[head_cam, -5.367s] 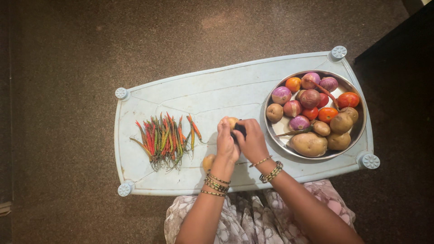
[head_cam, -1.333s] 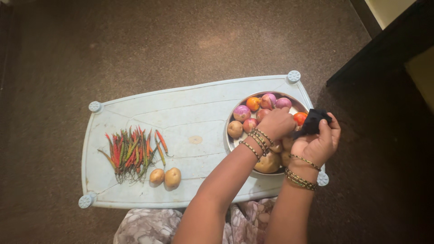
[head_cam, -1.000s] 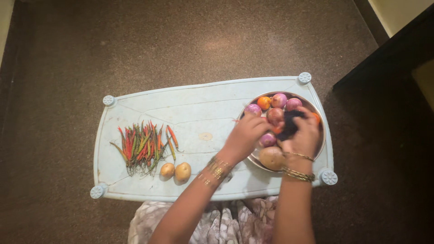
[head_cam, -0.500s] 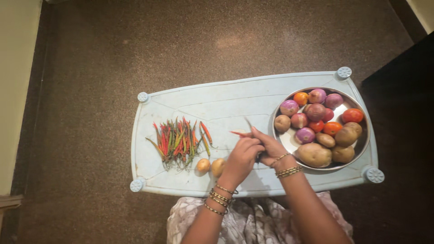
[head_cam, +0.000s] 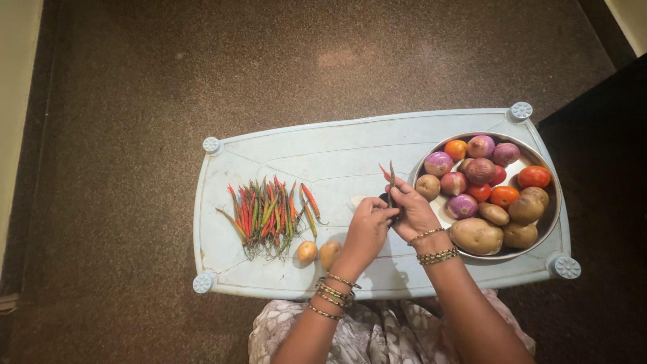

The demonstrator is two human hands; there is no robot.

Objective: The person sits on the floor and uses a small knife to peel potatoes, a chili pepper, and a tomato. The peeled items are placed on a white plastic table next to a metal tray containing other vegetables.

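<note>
both hands meet over a chilli at the middle of the pale table

the left hand [head_cam: 367, 226] and the right hand [head_cam: 411, 210] come together above the light blue plastic table [head_cam: 337, 152], fingers curled inward and touching. between them a thin chilli [head_cam: 390, 176] sticks up, red at one tip and dark along its length; the right hand pinches it, and seems also to grip a small dark tool, though the view is too small to be sure. the left hand's fingertips close on the lower end of the same chilli.

to the left of the hands lies a heap of chillies [head_cam: 269, 212], red, orange and green, stalks pointing toward the person. two small potatoes [head_cam: 318, 253] sit just beside the heap, close to the left wrist. to the right, near the right forearm, a round metal bowl [head_cam: 554, 202] holds purple onions [head_cam: 480, 170], tomatoes [head_cam: 534, 176] and bigger potatoes [head_cam: 476, 236]. nothing lies between the hands and the bowl. brown speckled floor [head_cam: 135, 101] surrounds the table.
</note>
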